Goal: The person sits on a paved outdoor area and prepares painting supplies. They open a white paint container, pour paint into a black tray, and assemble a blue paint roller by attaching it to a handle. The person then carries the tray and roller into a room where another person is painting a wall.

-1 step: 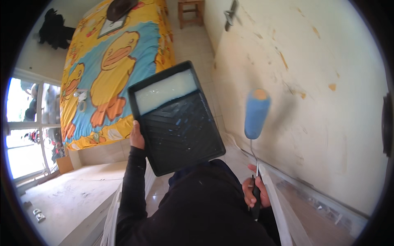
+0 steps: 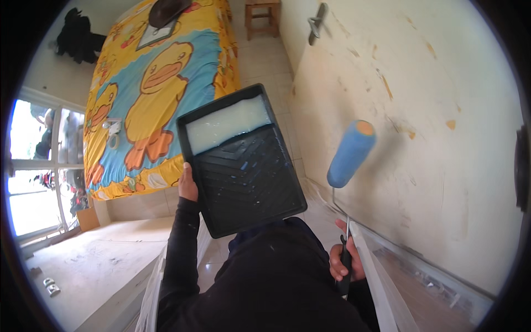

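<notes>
A black paint tray (image 2: pixel 243 182) is gripped at its left edge by my left hand (image 2: pixel 188 182), thumb on the rim. White paint (image 2: pixel 228 124) pools in the tray's far end, and its ridged slope carries small blue and white flecks. My right hand (image 2: pixel 347 260) is wrapped round the black handle of a paint roller (image 2: pixel 352 154). The roller's blue sleeve points up and leans right, apart from the tray. It hangs in front of the cream, scuffed surface (image 2: pixel 437 182) on the right; I cannot tell whether they touch.
A bed with a yellow and blue duck-print sheet (image 2: pixel 160 83) stands ahead to the left. Beyond it are a wooden stool (image 2: pixel 263 20) and a dark door handle (image 2: pixel 317 24). Clear plastic sheeting (image 2: pixel 381 276) hangs close by my right arm. A window (image 2: pixel 41 166) is at far left.
The roller's blue sleeve has tilted further to the right. The tray has shifted very slightly right in the picture, along with the background. Both hands keep their hold.
</notes>
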Demonstrator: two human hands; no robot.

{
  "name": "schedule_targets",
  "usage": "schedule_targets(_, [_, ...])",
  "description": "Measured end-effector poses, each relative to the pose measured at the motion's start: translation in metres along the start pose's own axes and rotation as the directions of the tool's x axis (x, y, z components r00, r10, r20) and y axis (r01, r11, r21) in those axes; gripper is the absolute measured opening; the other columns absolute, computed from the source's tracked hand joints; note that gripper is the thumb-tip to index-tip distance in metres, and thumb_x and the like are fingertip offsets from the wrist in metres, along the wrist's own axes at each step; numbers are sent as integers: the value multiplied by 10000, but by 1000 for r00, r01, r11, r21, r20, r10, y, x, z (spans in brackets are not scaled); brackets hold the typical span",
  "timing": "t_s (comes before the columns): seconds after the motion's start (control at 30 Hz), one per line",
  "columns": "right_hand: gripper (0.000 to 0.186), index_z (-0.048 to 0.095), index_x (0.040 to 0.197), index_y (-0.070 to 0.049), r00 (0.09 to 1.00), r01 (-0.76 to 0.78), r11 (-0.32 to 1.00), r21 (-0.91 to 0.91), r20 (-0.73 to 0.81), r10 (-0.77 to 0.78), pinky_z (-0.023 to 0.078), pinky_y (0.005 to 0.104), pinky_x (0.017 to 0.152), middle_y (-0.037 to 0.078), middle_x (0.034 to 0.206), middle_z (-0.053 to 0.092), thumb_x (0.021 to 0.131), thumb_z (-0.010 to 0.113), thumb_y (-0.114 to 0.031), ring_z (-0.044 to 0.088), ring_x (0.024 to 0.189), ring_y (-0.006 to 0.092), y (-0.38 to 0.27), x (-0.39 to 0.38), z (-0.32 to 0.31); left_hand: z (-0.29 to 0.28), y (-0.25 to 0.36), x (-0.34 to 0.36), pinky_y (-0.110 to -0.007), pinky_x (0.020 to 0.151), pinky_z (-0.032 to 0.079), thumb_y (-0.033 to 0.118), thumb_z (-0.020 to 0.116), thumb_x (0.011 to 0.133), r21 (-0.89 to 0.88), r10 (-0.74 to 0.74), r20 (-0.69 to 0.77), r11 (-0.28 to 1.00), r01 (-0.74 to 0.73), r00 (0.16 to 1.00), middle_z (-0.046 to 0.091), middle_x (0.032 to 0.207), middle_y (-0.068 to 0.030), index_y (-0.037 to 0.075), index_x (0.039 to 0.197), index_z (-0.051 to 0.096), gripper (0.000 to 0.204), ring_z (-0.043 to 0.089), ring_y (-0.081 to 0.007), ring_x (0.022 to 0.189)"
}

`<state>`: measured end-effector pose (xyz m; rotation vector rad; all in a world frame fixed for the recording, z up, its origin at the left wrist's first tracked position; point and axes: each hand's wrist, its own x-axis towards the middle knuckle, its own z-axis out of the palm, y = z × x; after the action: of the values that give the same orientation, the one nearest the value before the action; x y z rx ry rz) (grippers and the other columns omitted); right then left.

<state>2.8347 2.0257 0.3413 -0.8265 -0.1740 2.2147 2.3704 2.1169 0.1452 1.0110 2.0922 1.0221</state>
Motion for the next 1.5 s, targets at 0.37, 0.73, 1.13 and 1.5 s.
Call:
schedule_targets(0.37, [392, 369, 1406, -42, 962, 168, 985, 42, 209, -173, 434, 284, 405, 45, 676, 491, 1067, 454, -220, 402, 407, 102, -62, 156, 102, -12, 28, 16, -300, 859, 457, 499, 382, 1075, -254, -141, 12, 957, 140, 990, 657, 932, -125, -92, 1066, 644, 647, 580, -184, 907])
schedule_targets(0.73, [235, 488, 1196, -23, 946, 301, 784, -542, 68, -316, 398, 278, 390, 51, 676, 498, 1039, 507, -198, 396, 423, 96, -163, 277, 181, -24, 2, 81, -294, 803, 459, 483, 402, 1076, -441, -150, 46, 884, 154, 988, 627, 877, -55, -76, 1007, 642, 613, 551, -147, 861])
schedule_targets(1.13, [240, 509, 1179, -29, 983, 169, 735, -657, 64, -169, 416, 288, 404, 55, 694, 521, 1024, 554, -206, 426, 446, 100, -231, 447, 205, 2, 48, 161, -278, 873, 450, 461, 408, 1080, -562, -253, -52, 807, 181, 966, 642, 977, -52, -81, 1096, 635, 588, 552, -129, 934])
schedule_targets(1.5, [215, 505, 1169, -27, 995, 65, 673, -737, 98, 12, 425, 290, 424, 56, 709, 515, 1028, 529, -187, 434, 466, 101, -313, 600, 243, 61, 114, 280, -285, 815, 443, 426, 399, 1091, -497, -317, -169, 845, 197, 933, 617, 913, -25, -49, 1011, 644, 540, 520, -111, 861])
